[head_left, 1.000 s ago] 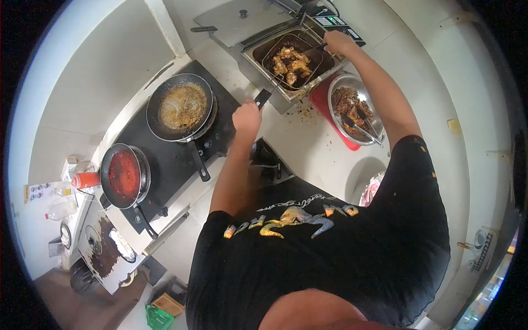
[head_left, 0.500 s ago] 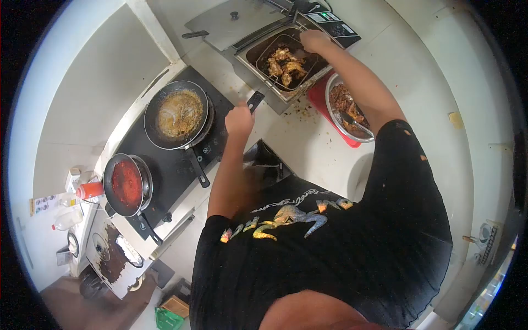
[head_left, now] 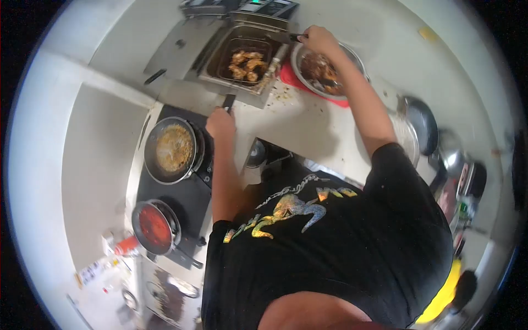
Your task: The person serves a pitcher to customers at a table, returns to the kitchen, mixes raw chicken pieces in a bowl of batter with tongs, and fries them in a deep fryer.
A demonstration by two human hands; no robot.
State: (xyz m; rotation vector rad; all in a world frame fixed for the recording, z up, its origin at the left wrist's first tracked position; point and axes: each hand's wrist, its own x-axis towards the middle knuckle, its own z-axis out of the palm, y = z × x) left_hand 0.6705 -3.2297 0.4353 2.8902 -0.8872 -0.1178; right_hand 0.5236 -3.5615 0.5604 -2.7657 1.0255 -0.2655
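Note:
My left hand [head_left: 221, 124] is closed round the black handle [head_left: 229, 102] of the fryer basket. Browned fried pieces [head_left: 246, 66] lie in that basket, inside the metal deep fryer [head_left: 223, 81]. Up at the fryer's right edge, my right hand [head_left: 319, 39] grips a dark-handled utensil [head_left: 286, 37] whose end points left over the fryer; its tip is blurred. Just below my right hand stands a steel bowl [head_left: 360, 58] holding dark brown food and partly covered by my forearm.
A red tray [head_left: 290, 76] lies under the bowl. On the black cooktop [head_left: 191, 201] are a pan of oily crumbs [head_left: 174, 149] and a pan of red sauce [head_left: 155, 225]. Crumbs are scattered on the white counter [head_left: 308, 126]. More pans [head_left: 421, 124] stand at the right.
The view has turned, bringing pans and a yellow item into sight at the right. My right hand has moved from over the fryer to beside the bowl, with the utensil. My left hand keeps its grip.

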